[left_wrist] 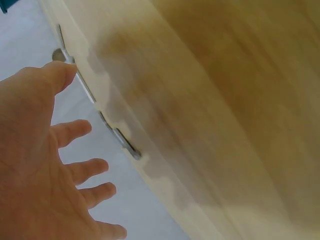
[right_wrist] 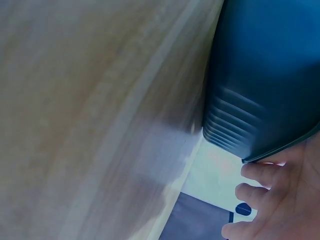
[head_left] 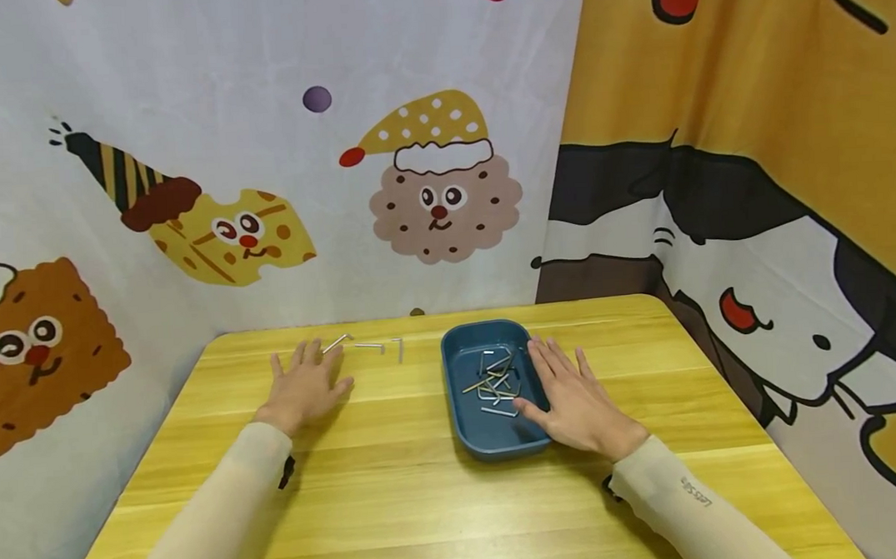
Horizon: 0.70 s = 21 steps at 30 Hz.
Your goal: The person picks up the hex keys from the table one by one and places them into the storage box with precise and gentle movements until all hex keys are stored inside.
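My left hand [head_left: 303, 392] is spread over the left part of the table, fingers straight, holding nothing. Its fingertips overlap the leftmost of three L-shaped hex keys [head_left: 369, 345] lying in a row near the back edge. In the left wrist view the thumb crosses in front of the silver hex keys [left_wrist: 86, 87]. A dark blue rectangular tray [head_left: 491, 438] stands right of centre, with several loose hex keys [head_left: 499, 411] jumbled inside. My right hand [head_left: 577, 407] lies along the tray's right rim, fingers extended, thumb reaching over the inside. The right wrist view shows the tray's ribbed outer wall [right_wrist: 235, 117] beside the fingers.
The wooden table [head_left: 398, 515] has a back edge right behind the row of keys. A printed curtain [head_left: 257, 38] hangs close behind it, and a yellow one [head_left: 619, 72] on the right.
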Tool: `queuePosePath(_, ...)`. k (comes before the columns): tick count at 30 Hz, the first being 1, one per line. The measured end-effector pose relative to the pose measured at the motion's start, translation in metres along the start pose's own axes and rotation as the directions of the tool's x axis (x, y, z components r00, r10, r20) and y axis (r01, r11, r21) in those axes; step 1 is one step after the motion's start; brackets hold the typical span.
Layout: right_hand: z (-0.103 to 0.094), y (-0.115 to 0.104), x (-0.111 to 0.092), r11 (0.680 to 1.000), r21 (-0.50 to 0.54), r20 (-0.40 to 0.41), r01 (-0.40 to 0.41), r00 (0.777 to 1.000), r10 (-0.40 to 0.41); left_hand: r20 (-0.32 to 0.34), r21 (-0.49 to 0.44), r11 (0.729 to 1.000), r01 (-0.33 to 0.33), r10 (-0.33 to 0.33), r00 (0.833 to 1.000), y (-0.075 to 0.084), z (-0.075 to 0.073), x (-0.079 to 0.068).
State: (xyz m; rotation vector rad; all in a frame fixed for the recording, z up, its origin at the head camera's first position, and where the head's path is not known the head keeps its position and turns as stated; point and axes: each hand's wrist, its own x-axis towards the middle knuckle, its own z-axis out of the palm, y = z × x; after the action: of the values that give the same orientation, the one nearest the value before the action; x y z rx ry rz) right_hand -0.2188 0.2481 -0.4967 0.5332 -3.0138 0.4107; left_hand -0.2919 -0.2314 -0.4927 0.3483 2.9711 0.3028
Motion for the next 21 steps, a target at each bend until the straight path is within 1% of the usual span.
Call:
queuePosePath(5,0.0,-0.001,0.0,1.0,0.001,0.004,0.001,1.0,-0.001,0.007,0.005,1.0,0.012,-0.012,1.0,-0.011,0.001,-0.005)
queuePosePath(10,-0.001,-0.002,0.0,1.0,0.004,0.01,-0.006,1.0,0.006,0.0,0.004,1.0,0.021,-0.021,1.0,-0.021,0.002,-0.005)
queuePosePath(15,-0.001,-0.001,-0.001,1.0,0.013,0.006,-0.01,1.0,0.01,-0.035,-0.024,1.0,0.019,-0.02,0.999,-0.027,0.003,-0.001)
queuePosePath(21,-0.001,-0.001,-0.001,1.0,0.007,0.001,-0.006,1.0,0.006,-0.071,-0.012,1.0,0.029,-0.03,0.997,-0.029,0.005,0.003)
